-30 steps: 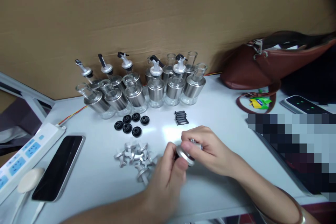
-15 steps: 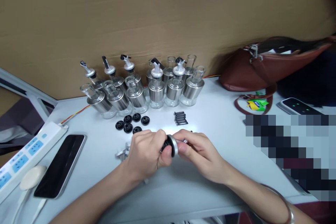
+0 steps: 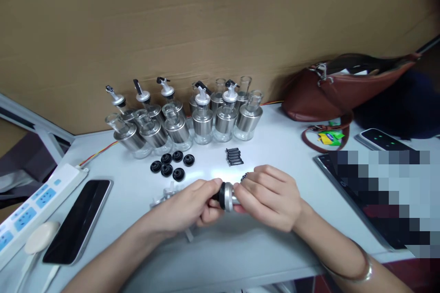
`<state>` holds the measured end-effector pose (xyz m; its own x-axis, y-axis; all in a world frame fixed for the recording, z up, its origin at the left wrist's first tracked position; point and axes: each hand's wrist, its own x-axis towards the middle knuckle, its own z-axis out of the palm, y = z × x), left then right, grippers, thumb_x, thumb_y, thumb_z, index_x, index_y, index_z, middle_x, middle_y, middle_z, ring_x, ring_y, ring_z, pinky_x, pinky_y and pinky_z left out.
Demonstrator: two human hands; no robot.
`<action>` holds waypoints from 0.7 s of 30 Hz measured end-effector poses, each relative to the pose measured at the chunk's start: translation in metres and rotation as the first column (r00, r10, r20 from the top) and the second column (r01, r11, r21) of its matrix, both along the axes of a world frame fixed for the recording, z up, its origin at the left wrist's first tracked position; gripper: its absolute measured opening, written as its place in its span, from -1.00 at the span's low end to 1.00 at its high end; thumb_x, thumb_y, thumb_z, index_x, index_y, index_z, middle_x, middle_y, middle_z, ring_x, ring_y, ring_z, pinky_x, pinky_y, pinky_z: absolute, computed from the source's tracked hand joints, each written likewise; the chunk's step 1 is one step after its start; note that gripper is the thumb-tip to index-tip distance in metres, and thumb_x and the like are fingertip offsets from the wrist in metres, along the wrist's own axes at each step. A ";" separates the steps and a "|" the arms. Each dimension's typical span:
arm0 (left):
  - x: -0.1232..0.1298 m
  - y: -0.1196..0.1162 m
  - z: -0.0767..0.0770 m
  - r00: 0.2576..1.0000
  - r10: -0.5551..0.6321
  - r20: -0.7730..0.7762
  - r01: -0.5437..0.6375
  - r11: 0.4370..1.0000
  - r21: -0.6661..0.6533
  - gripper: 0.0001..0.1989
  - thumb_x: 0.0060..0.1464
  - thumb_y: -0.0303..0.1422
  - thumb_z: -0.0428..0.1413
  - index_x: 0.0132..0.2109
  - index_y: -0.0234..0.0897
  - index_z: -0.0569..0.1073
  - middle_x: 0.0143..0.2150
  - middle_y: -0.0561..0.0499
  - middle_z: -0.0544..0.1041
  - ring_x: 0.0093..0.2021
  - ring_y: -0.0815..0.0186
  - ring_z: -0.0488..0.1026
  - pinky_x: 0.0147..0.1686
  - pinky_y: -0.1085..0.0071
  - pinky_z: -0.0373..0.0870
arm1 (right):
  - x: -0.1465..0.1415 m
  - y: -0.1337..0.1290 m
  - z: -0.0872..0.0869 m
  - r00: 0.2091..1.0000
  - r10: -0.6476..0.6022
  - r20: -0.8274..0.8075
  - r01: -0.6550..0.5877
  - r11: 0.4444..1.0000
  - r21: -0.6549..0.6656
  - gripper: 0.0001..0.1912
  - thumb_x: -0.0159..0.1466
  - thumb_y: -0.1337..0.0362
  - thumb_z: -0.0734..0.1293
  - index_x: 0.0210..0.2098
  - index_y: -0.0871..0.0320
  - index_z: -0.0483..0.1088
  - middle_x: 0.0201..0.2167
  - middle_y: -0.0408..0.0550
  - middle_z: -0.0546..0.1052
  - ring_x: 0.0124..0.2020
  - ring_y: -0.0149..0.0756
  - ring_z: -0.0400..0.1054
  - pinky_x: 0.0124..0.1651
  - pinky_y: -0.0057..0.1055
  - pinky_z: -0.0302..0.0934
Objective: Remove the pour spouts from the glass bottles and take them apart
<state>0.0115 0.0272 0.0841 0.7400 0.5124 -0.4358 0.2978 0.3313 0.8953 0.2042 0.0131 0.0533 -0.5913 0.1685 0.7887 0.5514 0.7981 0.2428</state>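
Your left hand is closed on the black ribbed end of a black-and-silver pourer top. Pourer lies level between both hands, above the near middle of the white table, silver collar out in the gap. Your right hand has its fingers curled around the silver spout side.

Hard to see: the pile of silver metal-look spouts is mostly behind your left hand and wrist, so no count. Black tip of the held pourer is in your left grip, spout end in your right. Small dark ridged bit shows over your right fingers; can't tell what it belongs to. Far right is pixelated, hiding most of a dark flat slab.

Around you: white power strip with blue sockets left, then black-screened phone. Six round black stoppers sit beyond your left hand. Clear glass bottles with steel bands stand far middle, five topped with pourers, front ones blocking the back. Thin black plastic strips lie just past the hands. Brown leather bag far right, green-and-yellow packet by its strap.
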 end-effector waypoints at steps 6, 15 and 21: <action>0.003 0.004 -0.002 0.994 0.094 0.055 -0.094 0.996 0.003 -0.54 0.08 0.10 -0.08 -0.37 -0.26 0.18 -0.56 0.22 0.04 -0.58 0.51 -0.13 -0.61 0.51 -0.14 | 0.002 0.006 -0.004 0.996 -0.069 -0.054 0.066 0.996 -0.057 -0.79 0.38 0.33 0.11 -0.31 0.22 0.33 -0.66 -0.12 0.42 -0.61 -0.38 0.19 -0.49 -0.37 0.07; -0.005 0.002 -0.010 0.970 0.147 -0.192 0.096 0.497 0.862 -0.65 0.32 -0.14 -0.29 -0.25 -0.25 0.24 -0.40 0.09 0.34 -0.53 0.42 0.21 -0.52 0.46 0.12 | -0.002 0.001 -0.009 0.933 -0.048 -0.356 -0.162 0.829 -0.535 -0.74 0.39 0.30 0.09 -0.34 0.20 0.33 -0.63 -0.17 0.35 -0.62 -0.46 0.13 -0.51 -0.47 0.03; -0.014 0.018 -0.012 0.975 0.139 -0.173 0.200 -0.217 0.955 -0.72 0.34 -0.28 -0.26 -0.17 -0.28 0.28 -0.37 0.06 0.45 -0.51 0.38 0.36 -0.51 0.47 0.22 | -0.004 0.001 -0.011 0.833 -0.226 -0.506 -0.457 0.238 -0.857 -0.60 0.39 0.09 0.08 -0.48 0.17 0.25 -0.74 -0.30 0.11 -0.71 -0.52 -0.05 -0.63 -0.52 -0.11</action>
<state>-0.0029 0.0449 0.0724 0.7828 0.4122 0.4661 0.4416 -0.8958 0.0505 0.2001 0.0140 0.0419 -0.3218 0.9186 0.2296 0.1707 0.2948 -0.9402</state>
